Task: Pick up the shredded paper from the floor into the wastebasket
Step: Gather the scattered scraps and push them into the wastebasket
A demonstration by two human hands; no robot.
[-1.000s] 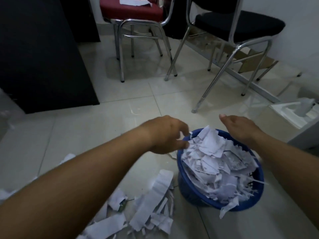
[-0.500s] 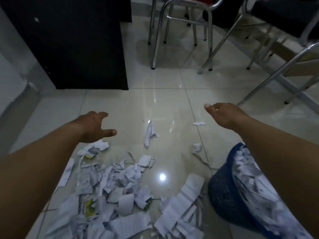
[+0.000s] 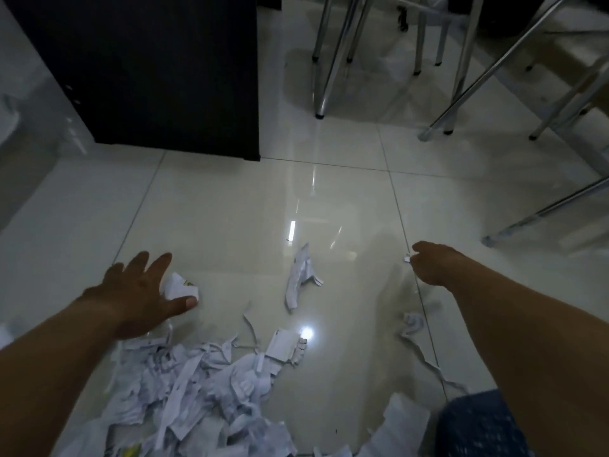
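Note:
Shredded white paper lies heaped on the tiled floor at the bottom left. More loose pieces lie farther out: a long strip in the middle and a curled scrap to its right. My left hand is low over the floor with fingers spread, its thumb against a crumpled piece. My right hand is curled, its fingertips pinching a small scrap. The blue wastebasket shows at the bottom right, partly hidden by my right forearm.
A black cabinet stands on the floor at the back left. Chrome chair legs rise at the back, and more slanted chair legs are at the right. Glossy bare tile lies between my hands.
Both hands have left the wastebasket and reached out over the floor. My left hand dropped onto the crumpled piece, and my right hand reached the small scrap. The view has tilted down and left.

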